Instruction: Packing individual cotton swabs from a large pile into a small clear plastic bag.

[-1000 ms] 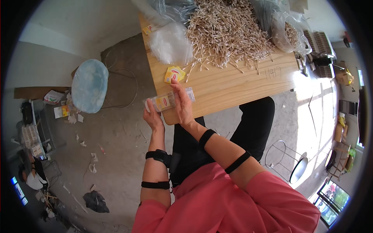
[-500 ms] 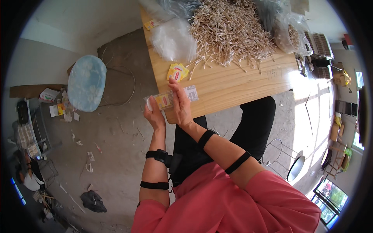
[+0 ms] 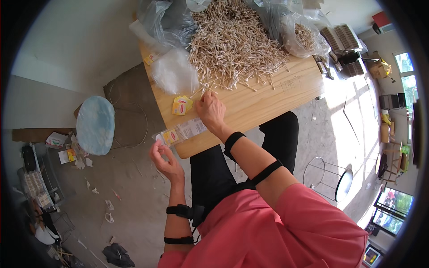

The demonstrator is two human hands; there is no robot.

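A clear plastic packet of cotton swabs (image 3: 187, 129) with a yellow card in it lies at the near left corner of the wooden table, its left end jutting past the edge. Just below that end is my left hand (image 3: 167, 163), fingers bent and thumb apart, gripping nothing that shows. At the near edge of a large heap of loose cotton swabs (image 3: 237, 44), my right hand (image 3: 211, 109) pinches with its fingertips. A swab shows at those tips; how many it holds is hidden. Yellow cards (image 3: 180, 105) are stacked left of my right hand.
Clear plastic bags (image 3: 174, 71) lie left of the heap on the wooden table (image 3: 250, 100). A bag of swabs (image 3: 304, 38) stands at its right. On the floor, a stool with a pale blue cushion (image 3: 95, 125) is at left, a wire-framed stool (image 3: 343, 185) at right.
My right hand has left the packet and moved up to the swab heap. My left hand has come off the packet's end and dropped lower. The whole view has shifted.
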